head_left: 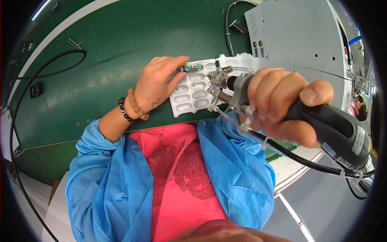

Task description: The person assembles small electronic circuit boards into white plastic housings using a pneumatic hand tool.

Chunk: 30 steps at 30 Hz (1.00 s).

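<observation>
My left hand (158, 76) is closed in a pinch over the far side of the tray, thumb and fingertips on one end of a small green circuit board (195, 67). A dark cylindrical part sits at the board's pinched end. Beneath it lies a white moulded tray (179, 111) with rows of oval pockets. My right hand (278, 101) is wrapped round a black-handled power screwdriver (334, 129), its metal head and clear tubes pointing left toward the tray. The head's tip is near the tray's right side, beside the board; whether it touches anything cannot be made out.
A grey metal machine (298, 32) stands at the far right on the green bench (121, 28). A black cable (24, 101) loops along the left. Another black hose (229, 34) runs beside the machine. A small black object (36, 90) lies at the left. People appear at far right.
</observation>
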Available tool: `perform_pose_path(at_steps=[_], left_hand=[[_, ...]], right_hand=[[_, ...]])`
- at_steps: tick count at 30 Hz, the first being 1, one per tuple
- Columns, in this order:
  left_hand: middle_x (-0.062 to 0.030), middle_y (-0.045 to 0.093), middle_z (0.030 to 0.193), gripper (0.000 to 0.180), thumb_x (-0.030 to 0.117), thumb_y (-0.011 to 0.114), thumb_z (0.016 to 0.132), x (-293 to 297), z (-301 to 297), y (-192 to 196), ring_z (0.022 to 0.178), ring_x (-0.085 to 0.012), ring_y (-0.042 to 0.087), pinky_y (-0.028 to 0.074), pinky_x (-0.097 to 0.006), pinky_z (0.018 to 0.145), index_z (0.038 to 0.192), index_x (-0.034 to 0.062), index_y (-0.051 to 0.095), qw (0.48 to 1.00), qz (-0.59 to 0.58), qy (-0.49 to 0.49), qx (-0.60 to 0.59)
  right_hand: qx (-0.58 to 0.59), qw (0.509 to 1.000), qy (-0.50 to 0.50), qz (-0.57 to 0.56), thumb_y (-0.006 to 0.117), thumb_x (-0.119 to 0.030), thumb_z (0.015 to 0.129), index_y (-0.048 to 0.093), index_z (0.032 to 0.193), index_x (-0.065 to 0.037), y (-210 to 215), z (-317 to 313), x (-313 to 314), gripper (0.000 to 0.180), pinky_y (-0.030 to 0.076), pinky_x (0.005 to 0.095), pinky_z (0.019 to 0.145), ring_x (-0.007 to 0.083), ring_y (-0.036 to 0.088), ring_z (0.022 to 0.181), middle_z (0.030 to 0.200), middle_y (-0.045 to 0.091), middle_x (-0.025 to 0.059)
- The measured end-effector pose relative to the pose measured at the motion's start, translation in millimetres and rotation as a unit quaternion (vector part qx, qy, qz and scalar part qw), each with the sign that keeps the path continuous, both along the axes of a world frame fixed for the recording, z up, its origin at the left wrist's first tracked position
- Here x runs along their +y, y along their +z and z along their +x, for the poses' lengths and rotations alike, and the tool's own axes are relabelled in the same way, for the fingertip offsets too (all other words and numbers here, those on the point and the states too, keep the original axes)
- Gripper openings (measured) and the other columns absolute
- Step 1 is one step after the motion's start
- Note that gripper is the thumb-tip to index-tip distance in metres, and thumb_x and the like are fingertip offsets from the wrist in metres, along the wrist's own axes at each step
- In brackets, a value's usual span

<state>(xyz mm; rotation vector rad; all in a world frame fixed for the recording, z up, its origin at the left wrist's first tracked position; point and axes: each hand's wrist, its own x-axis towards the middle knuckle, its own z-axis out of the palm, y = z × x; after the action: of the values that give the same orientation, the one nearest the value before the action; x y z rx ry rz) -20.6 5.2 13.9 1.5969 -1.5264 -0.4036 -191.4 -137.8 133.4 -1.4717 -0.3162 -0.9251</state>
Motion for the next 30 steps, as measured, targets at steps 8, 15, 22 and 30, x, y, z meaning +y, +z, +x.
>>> perform_pose_path(at_steps=[8, 15, 22, 30], left_hand=[[-0.0117, 0.071, 0.1, 0.03, 0.004, 0.079, 0.073, 4, -5, -15, 0.094, -0.0287, 0.067, 0.053, -0.037, 0.082, 0.102, 0.0035, 0.07, 0.998, -0.022, 0.034, 0.057], [-0.0107, 0.071, 0.099, 0.028, 0.004, 0.08, 0.071, 3, -3, -18, 0.095, -0.028, 0.066, 0.054, -0.036, 0.082, 0.098, 0.0029, 0.072, 0.996, -0.031, 0.034, 0.074], [-0.0106, 0.07, 0.097, 0.029, 0.003, 0.08, 0.071, 6, 1, -18, 0.095, -0.0283, 0.066, 0.054, -0.036, 0.081, 0.098, 0.0026, 0.071, 0.995, -0.036, 0.03, 0.083], [-0.011, 0.07, 0.097, 0.029, 0.002, 0.08, 0.07, 7, -1, -22, 0.093, -0.0277, 0.066, 0.054, -0.035, 0.078, 0.097, 0.0022, 0.071, 0.996, -0.039, 0.028, 0.079]], right_hand=[[0.017, 1.0, -0.001, 0.002, 0.062, -0.05, 0.091, 0.044, 0.12, -0.008, -1, 16, 5, 0.054, 0.043, 0.0256, 0.045, 0.0106, 0.05, 0.05, 0.068, 0.052, -0.0004], [0.019, 1.0, 0.009, 0.003, 0.061, -0.05, 0.092, 0.045, 0.12, -0.009, -11, 37, 5, 0.053, 0.044, 0.0246, 0.045, 0.0102, 0.052, 0.051, 0.067, 0.052, -0.0009], [0.059, 0.998, 0.01, -0.008, 0.061, -0.051, 0.092, 0.046, 0.12, -0.01, -7, 43, 6, 0.053, 0.044, 0.0245, 0.045, 0.01, 0.053, 0.052, 0.068, 0.053, -0.001], [0.064, 0.997, 0.028, -0.016, 0.062, -0.053, 0.091, 0.045, 0.121, -0.011, -9, 42, 5, 0.054, 0.045, 0.0246, 0.046, 0.0101, 0.053, 0.052, 0.07, 0.054, -0.001]])
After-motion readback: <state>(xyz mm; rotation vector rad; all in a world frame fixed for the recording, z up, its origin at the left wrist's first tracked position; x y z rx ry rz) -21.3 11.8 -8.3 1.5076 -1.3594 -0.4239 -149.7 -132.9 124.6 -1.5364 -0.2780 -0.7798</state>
